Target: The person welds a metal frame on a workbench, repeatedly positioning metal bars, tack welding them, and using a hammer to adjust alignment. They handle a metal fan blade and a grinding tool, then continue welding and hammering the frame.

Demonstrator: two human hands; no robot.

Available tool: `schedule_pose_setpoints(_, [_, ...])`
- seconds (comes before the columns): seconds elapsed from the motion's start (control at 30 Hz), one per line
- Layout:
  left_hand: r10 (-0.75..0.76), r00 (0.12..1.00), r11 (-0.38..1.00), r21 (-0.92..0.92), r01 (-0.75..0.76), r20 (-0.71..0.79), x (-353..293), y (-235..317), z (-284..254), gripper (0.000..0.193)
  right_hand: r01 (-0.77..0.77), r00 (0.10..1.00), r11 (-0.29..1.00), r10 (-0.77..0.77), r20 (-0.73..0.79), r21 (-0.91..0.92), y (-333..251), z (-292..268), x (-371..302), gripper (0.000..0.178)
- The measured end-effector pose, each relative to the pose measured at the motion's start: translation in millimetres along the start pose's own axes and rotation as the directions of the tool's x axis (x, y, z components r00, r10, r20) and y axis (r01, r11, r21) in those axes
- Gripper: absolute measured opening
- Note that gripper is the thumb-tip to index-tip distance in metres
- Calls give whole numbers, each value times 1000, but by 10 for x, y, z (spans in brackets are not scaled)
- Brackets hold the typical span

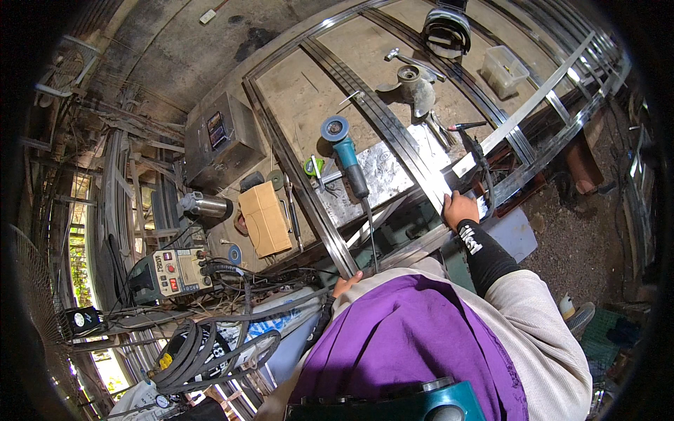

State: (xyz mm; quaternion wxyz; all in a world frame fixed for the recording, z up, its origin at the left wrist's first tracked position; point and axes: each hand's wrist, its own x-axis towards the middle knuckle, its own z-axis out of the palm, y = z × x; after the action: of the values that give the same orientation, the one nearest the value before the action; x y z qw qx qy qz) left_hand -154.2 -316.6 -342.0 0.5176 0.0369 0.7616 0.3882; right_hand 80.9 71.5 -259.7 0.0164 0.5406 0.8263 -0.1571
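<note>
A large frame of shiny square metal tubes [394,125] lies over the workbench and reaches to my body. My right hand [461,209], in a black sleeve, is closed on its near rail, beside the end of a middle bar. At the near left corner, my left hand [347,283] holds the frame's end, partly hidden by my purple clothing. Between the bars an angle grinder [347,156] with a teal body rests on a metal sheet [382,175]. A black welding torch [483,165] hangs over the frame close to my right hand.
Beyond are a propeller [415,90], a hammer [414,62], a welding helmet [447,31] and a clear plastic box [504,71]. At left stand a metal box [223,144], a cardboard box [265,219] and a welding machine [172,274], with thick cables [193,354] below.
</note>
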Motion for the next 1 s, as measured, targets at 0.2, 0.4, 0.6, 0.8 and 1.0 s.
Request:
schedule_pose_setpoints(0.2, [-43, 999, 999, 15, 43, -16, -76, 49, -9, 57, 30, 998, 1000, -31, -51, -7, -2, 46, 4, 42])
schedule_pose_setpoints(0.4, [33, 999, 998, -61, -32, 15, -152, 125, 38, 48, 23, 999, 1000, -23, -35, -1, 3, 35, 3, 41])
schedule_pose_setpoints(0.6, [-19, 999, 999, -50, 20, 30, -166, 173, 41, 45, 3, 999, 1000, -2, -33, 1, -2, 19, -3, 42])
schedule_pose_setpoints(0.8, [-25, 999, 998, -59, 27, 26, -144, 132, 22, 45, 13, 999, 1000, -13, -31, 13, -4, 21, 1, 43])
schedule_pose_setpoints(1.0, [-20, 999, 998, -59, 22, 36, -86, 63, -1, 46, 12, 1000, 1000, -12, -8, -7, -23, -12, -4, 43])
